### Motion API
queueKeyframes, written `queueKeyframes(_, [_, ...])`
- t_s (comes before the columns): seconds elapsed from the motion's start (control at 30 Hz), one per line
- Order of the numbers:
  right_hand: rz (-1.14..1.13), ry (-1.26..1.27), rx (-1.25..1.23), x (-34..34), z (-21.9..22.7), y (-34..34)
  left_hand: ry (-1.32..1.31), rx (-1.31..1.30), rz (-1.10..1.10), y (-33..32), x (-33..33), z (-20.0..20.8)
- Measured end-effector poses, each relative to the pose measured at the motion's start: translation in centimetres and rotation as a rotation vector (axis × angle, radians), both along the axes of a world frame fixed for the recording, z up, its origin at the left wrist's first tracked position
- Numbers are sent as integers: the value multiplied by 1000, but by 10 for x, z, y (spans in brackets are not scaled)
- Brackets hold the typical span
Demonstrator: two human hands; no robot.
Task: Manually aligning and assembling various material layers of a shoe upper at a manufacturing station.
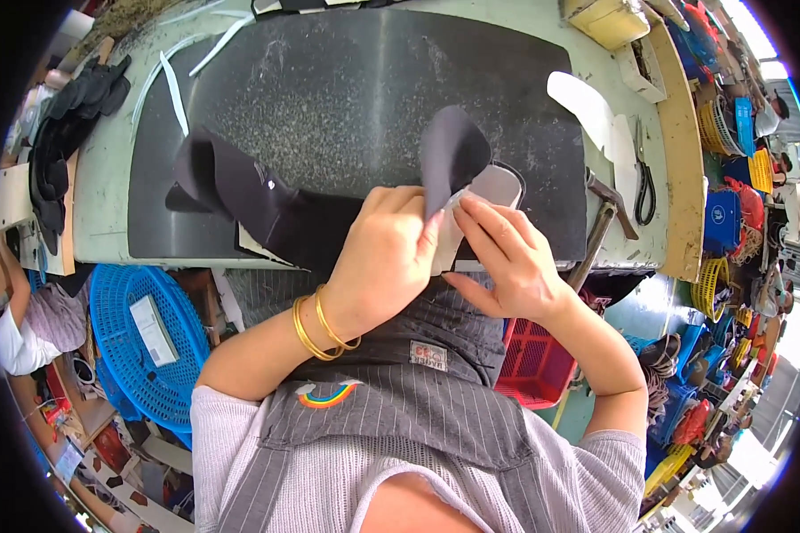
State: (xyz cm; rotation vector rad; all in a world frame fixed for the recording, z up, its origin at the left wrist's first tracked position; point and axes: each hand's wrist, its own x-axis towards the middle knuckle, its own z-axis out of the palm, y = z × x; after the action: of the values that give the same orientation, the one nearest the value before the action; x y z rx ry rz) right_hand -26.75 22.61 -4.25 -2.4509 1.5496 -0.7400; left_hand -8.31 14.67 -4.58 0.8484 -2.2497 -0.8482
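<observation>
A black, flexible piece resembling a shoe upper [307, 222] lies across the near edge of the dark board [329, 89]. One curled end [209, 173] rises at the left, and a loop [449, 147] stands up between my hands. My left hand [387, 253] is closed around the black piece, its thumb and forefinger pinching at the base of that loop. Fingers of my right hand [511, 258] press together on a whitish strip [450, 244], with the thumb lower, by the board's edge. Beyond them shows a rounded grey end [498, 185] with a black rim.
A hammer [604, 209], black-handled scissors [645, 191] and a white sheet [582, 107] lie to the right. Black pieces [71, 124] are piled at the far left. Below the bench stand a blue basket [120, 302] and a red crate [533, 369]. Another person's arm [13, 275] shows at left.
</observation>
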Motion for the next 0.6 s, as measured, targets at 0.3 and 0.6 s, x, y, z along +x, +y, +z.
queueKeyframes(0.3, [-97, 112, 33, 9, 7, 0, 94, 298, 20, 2, 1, 14])
queueKeyframes(0.6, [-491, -747, 808, -31, 39, -54, -276, -665, -147, 25, -2, -16])
